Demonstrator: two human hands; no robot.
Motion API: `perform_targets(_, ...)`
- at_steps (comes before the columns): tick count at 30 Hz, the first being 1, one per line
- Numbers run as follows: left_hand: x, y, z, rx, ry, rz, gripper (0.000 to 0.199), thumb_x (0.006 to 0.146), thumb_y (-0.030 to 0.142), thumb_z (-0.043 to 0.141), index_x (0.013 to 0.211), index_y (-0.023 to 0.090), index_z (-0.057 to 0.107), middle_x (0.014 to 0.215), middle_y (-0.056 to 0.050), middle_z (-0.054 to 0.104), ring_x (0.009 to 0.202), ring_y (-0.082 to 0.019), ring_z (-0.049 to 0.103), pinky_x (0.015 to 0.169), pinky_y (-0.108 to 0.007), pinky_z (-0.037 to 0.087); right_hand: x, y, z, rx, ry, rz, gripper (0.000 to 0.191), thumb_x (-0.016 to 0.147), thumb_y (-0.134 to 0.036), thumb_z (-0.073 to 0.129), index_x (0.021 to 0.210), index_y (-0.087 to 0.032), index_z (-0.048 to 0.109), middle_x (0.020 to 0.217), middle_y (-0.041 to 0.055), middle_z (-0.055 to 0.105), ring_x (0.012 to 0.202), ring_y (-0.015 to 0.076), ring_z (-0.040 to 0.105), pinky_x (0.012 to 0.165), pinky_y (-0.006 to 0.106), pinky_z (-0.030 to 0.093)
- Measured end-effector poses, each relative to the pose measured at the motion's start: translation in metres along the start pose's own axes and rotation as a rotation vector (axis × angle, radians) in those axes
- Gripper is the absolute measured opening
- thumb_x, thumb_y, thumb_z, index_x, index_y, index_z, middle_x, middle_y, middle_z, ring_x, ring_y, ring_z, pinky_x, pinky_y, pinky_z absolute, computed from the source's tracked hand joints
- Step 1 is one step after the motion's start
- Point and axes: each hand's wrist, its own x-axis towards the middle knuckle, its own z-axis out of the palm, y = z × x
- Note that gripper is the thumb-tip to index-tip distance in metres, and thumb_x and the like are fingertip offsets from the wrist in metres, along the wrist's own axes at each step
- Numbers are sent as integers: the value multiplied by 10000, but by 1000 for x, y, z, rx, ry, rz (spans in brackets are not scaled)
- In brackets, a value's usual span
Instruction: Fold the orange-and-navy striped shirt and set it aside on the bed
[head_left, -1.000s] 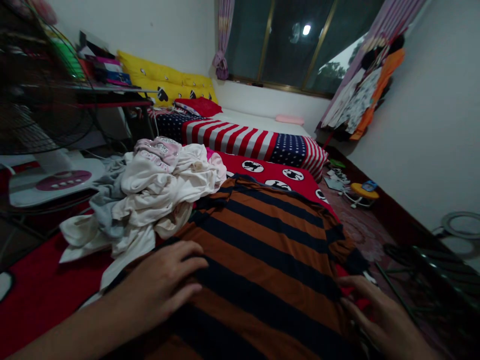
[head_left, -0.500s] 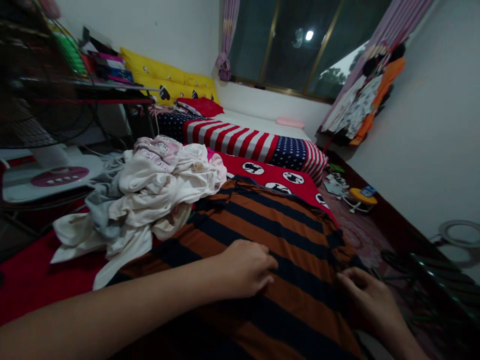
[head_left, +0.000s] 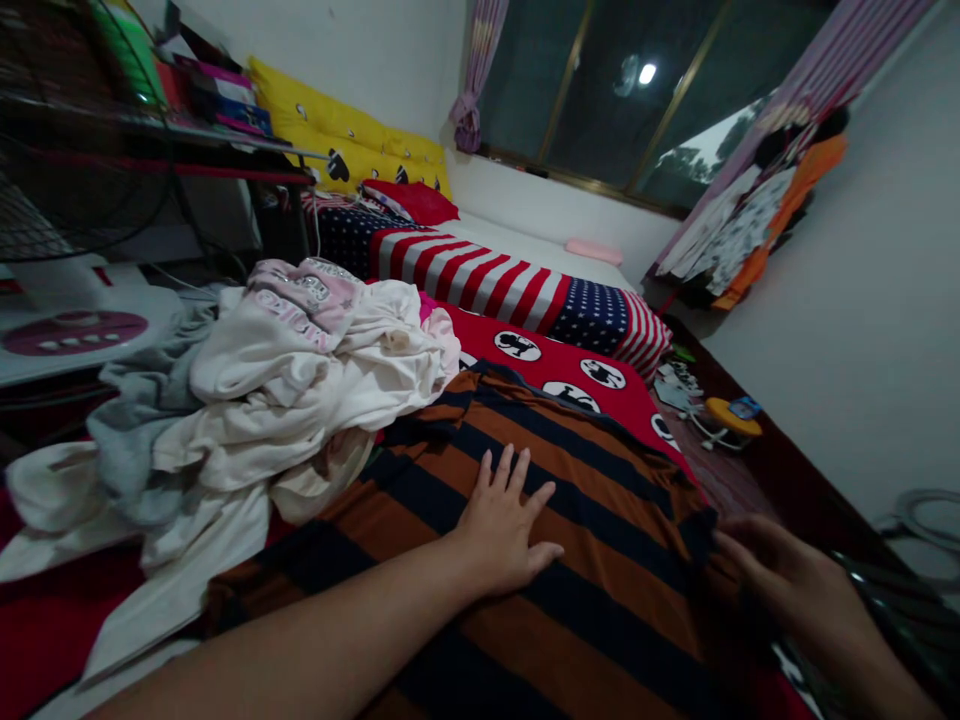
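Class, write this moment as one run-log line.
left hand: spread flat on shirt; right hand: at shirt's right edge; clothes pile: left of shirt

A home bedroom, with a bed (head_left: 517,248), curtains (head_left: 480,70) and clothes pile (head_left: 300,370).

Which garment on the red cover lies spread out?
The brown-and-navy striped shirt, flat under the left hand; the white and grey clothes beside it are heaped.
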Motion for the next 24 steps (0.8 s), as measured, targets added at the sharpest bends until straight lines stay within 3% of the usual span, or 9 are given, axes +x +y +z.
perform_targets(2, 1, 0, -1, -18, -6, -2, 761, 835, 722, 337, 1453, 277, 354, 1587, -125, 108, 1445, -380, -4, 1120, -624, 25, 40, -38, 18, 98, -86, -103, 295, 716, -490, 571, 802, -232, 685, 803, 68, 726, 709, 242, 674, 645, 336, 505)
perform_targets(6, 2, -1, -4, -63, -22, -4, 764, 829, 712, 379, 1457, 279, 343, 1587, -140, 70, 1444, -371, -36, 1125, -620, 24, 115, -116, 78, 212, -220, -245, 202, 748, -323, 561, 831, -172, 665, 731, 46, 693, 677, 183, 641, 633, 266, 473)
perform_targets(10, 1, -1, -10, -122, -62, -9, 768, 836, 723, 345, 1453, 265, 356, 1582, -153, 51, 1440, -372, -50, 1127, -623, 18, 169, -167, 131, 198, -169, -225, 256, 751, -220, 599, 987, -144, 663, 791, 57, 695, 690, 161, 626, 623, 242, 445)
perform_targets(13, 1, -1, -14, -159, -69, -10, 777, 841, 732, 308, 1454, 258, 356, 1583, -147, 40, 1439, -371, -56, 1130, -623, 13, 194, -187, 154, 213, -233, -194, 306, 740, -222, 634, 1027, -118, 661, 648, 36, 670, 572, 150, 598, 547, 233, 421)
perform_targets(16, 1, -1, -14, -173, -72, -19, 772, 845, 730, 302, 1457, 262, 352, 1585, -131, 38, 1441, -368, -52, 1132, -625, 6, 211, -197, 162, 245, -308, -186, 108, 723, -190, 625, 782, -125, 689, 512, 11, 618, 466, 124, 555, 481, 214, 389)
perform_targets(19, 1, -1, -12, -188, -69, -21, 771, 848, 726, 302, 1457, 256, 353, 1583, -134, 40, 1441, -365, -59, 1133, -624, -3, 227, -205, 164, 275, -258, -146, 167, 755, -159, 533, 623, -130, 632, 496, 28, 606, 419, 107, 524, 445, 209, 373)
perform_targets(24, 2, -1, -10, -211, -43, -20, 790, 845, 730, 288, 1458, 234, 351, 1576, -168, 36, 1439, -348, -83, 1131, -622, -17, 240, -215, 179, 334, -145, -73, 213, 793, -105, 414, 769, -120, 626, 661, 79, 693, 476, 115, 603, 481, 205, 445)
